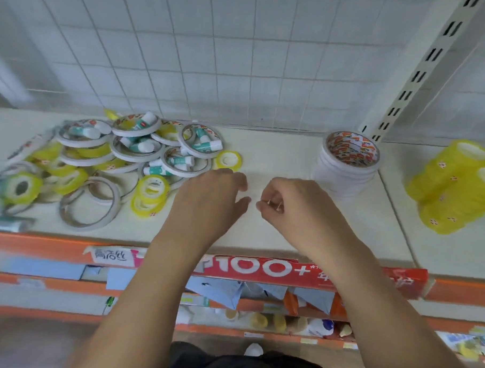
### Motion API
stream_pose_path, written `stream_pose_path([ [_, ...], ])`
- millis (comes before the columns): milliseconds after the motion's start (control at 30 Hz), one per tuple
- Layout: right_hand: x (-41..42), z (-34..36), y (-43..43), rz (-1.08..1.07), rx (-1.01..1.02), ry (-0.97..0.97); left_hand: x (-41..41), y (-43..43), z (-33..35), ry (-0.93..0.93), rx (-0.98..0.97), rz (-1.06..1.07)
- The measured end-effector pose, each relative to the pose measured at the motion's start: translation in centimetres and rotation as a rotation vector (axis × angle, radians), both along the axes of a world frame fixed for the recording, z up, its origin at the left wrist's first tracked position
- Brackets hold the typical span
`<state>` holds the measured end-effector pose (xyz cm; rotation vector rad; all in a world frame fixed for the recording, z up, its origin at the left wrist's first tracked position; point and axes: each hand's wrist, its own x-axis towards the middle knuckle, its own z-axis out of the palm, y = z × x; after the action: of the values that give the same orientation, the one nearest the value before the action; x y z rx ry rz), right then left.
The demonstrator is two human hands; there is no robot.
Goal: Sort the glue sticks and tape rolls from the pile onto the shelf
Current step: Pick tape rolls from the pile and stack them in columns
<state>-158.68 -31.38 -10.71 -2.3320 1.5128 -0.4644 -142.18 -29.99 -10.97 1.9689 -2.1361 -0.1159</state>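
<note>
On the left end of the shelf (276,151), a messy pile (118,161) is spread out. White tape rings (89,203), yellow tape rolls (151,194) and teal-and-white glue sticks (144,147) are mixed up in it. Some glue sticks are laid inside the rings. Toward the right, nearer the back edge, a neat white stack (346,165) of tape rolls is stood up. At the far right end, more yellow rolls are bunched in a yellow heap (455,185).

Between the pile and the white stack, two bare hands are held over the shelf. The left hand (208,202) is held flat with loose fingers, just beside the pile, and nothing is gripped. The right hand (289,201) is curled up, with its fingertips tucked toward the thumb. Whether something tiny is pinched there cannot be told. A red label strip (267,266) is stuck along the front edge.
</note>
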Motion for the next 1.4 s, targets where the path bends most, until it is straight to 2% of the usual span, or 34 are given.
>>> stream_pose_path([
  [200, 6.4, 0.1, -0.1, 0.101, -0.016, -0.073, 5.4, 2.4, -0.1, 0.010, -0.027, 0.124],
  [333, 9.5, -0.2, -0.1, 0.087, 0.000, -0.094, 8.9, 2.9, -0.3, -0.010, -0.071, 0.166],
  [433, 11.2, -0.5, 0.0, 0.046, 0.026, -0.092, 10.9, 2.7, -0.8, -0.049, -0.028, 0.173],
  [867, 11.9, -1.0, -4.7, -0.204, -0.054, 0.034, 12.1, -0.2, -0.8, 0.208, 0.081, -0.043],
  [1033, 12.3, -1.5, -7.0, -0.181, 0.081, 0.180, 12.1, -0.6, -1.0, 0.239, 0.086, -0.098],
  [1400, 9.2, -0.7, -1.4, -0.247, 0.060, 0.022, 10.4, -0.6, -0.7, 0.339, 0.120, -0.272],
])
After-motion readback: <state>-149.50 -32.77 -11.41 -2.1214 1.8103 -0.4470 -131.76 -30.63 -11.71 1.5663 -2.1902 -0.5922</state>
